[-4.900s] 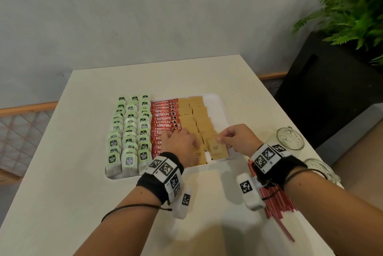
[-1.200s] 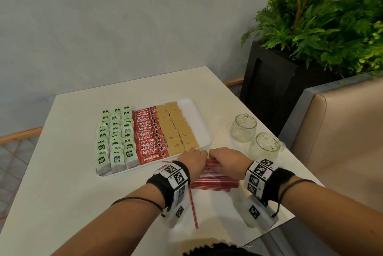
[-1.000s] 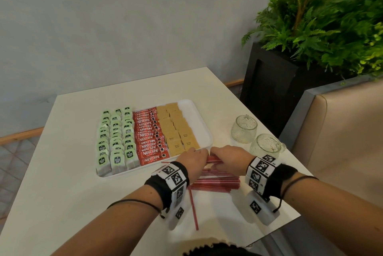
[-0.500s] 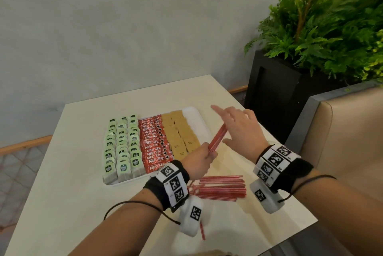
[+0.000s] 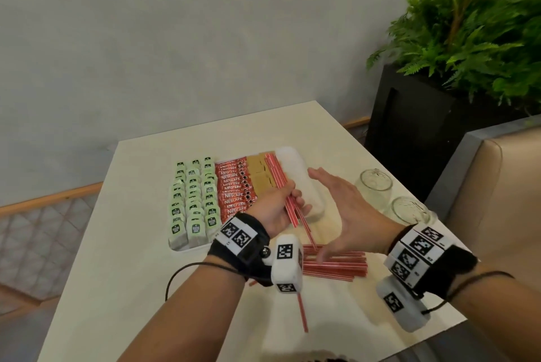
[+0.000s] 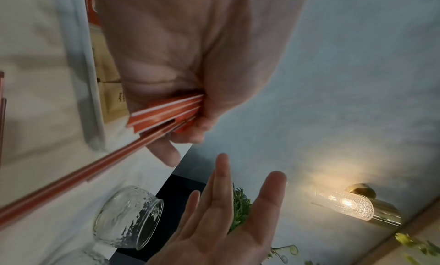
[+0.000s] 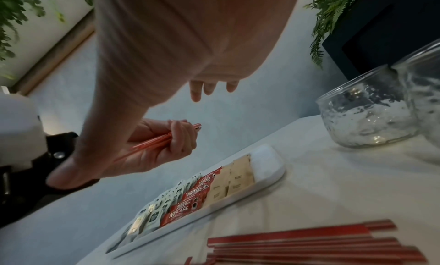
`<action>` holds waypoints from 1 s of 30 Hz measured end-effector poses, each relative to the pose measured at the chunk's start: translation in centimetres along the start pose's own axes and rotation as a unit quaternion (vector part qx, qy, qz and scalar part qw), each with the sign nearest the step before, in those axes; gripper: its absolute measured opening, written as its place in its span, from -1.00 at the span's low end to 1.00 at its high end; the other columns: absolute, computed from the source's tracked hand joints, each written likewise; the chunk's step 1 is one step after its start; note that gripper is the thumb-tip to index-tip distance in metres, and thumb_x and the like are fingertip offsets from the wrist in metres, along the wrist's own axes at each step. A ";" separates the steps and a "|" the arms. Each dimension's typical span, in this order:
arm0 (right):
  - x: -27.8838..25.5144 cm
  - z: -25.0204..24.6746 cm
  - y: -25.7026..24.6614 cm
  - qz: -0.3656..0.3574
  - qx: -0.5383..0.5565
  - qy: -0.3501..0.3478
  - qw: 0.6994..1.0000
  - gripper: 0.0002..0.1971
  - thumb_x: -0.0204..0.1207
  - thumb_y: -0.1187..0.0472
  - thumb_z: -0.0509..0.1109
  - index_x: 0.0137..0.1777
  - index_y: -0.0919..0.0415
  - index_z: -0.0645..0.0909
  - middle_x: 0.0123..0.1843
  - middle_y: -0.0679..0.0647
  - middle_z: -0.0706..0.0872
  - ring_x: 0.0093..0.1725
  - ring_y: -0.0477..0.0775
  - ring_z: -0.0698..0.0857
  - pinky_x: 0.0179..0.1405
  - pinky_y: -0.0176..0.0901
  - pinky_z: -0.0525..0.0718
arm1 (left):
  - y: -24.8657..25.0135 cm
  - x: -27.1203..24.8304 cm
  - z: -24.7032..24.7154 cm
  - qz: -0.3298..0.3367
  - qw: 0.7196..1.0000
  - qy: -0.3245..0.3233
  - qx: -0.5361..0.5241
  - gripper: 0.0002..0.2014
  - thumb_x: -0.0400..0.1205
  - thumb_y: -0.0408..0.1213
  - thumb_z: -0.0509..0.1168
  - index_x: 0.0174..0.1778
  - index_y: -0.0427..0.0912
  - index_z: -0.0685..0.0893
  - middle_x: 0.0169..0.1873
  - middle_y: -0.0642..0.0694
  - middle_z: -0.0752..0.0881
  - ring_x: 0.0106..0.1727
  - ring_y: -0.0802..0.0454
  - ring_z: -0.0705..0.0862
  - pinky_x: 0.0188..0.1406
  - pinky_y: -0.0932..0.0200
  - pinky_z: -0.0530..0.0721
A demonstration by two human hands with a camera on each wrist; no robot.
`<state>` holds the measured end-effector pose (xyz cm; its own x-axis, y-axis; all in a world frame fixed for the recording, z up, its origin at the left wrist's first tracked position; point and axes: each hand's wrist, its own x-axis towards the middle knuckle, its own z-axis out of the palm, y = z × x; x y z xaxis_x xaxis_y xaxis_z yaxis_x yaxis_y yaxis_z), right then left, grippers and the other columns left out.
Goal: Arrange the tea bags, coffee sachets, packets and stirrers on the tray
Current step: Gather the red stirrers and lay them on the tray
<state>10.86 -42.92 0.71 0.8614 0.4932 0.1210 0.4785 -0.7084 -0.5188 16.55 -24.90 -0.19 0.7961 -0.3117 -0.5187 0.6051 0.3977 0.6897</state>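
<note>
A white tray (image 5: 295, 162) holds rows of green tea bags (image 5: 193, 197), red Nescafe sachets (image 5: 234, 188) and brown sugar packets (image 5: 259, 177). My left hand (image 5: 288, 200) grips a small bundle of red stirrers (image 5: 281, 183), held lengthwise above the tray's bare right strip. In the left wrist view the bundle (image 6: 166, 111) sits between thumb and fingers. My right hand (image 5: 336, 203) is flat and open just to the right of the bundle and touches nothing. More stirrers (image 5: 333, 263) lie in a pile on the table in front of the tray.
Two empty glass jars (image 5: 376, 183) (image 5: 409, 212) stand right of the tray near the table's edge. One loose stirrer (image 5: 301, 314) lies near the front edge. A black planter (image 5: 409, 133) with a fern and a padded seat stand to the right.
Both hands lifted a few stirrers off the pile. My right hand has since let go and opened, while my left hand has carried the bundle over the tray's right side.
</note>
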 end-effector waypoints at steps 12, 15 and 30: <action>1.2 0.7 0.1 0.009 0.012 0.105 0.994 0.21 0.06 -0.30 0.68 0.61 -0.34 -0.04 0.55 -0.52 0.06 0.59 -0.47 -0.06 0.57 -0.39 -0.03 | -2.1 -0.5 1.1 -0.009 0.998 -0.035 0.053 -0.85 0.78 -0.27 0.17 -0.09 -0.22 0.48 -0.42 -0.06 0.53 -0.44 0.07 0.55 -0.37 0.12 0.75; 1.1 1.0 0.1 -0.010 0.017 0.086 0.996 0.21 0.07 -0.30 0.68 0.61 -0.37 -0.07 0.54 -0.57 0.00 0.62 -0.41 -0.07 0.55 -0.44 -0.10 | -2.6 -0.4 1.2 -0.006 0.997 -0.038 0.068 -0.84 0.77 -0.27 0.19 -0.11 -0.22 0.49 -0.45 -0.06 0.53 -0.45 0.07 0.55 -0.33 0.09 0.73; 3.4 -1.0 3.8 0.199 0.308 0.140 0.920 -0.61 0.76 0.00 0.10 0.44 0.10 0.58 0.37 0.02 0.68 0.38 -0.08 0.61 0.27 -0.45 0.47 | -3.9 -1.7 1.0 -0.038 0.932 -0.159 0.324 -0.80 0.75 -0.13 0.24 -0.13 -0.12 0.47 -0.52 0.07 0.42 -0.55 0.16 0.34 -0.51 0.25 0.52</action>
<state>15.77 -44.44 0.03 0.9989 0.0458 -0.0135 0.0030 -0.3423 -0.9396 12.87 -26.79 -1.47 0.6464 -0.5984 -0.4733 0.4456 -0.2074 0.8708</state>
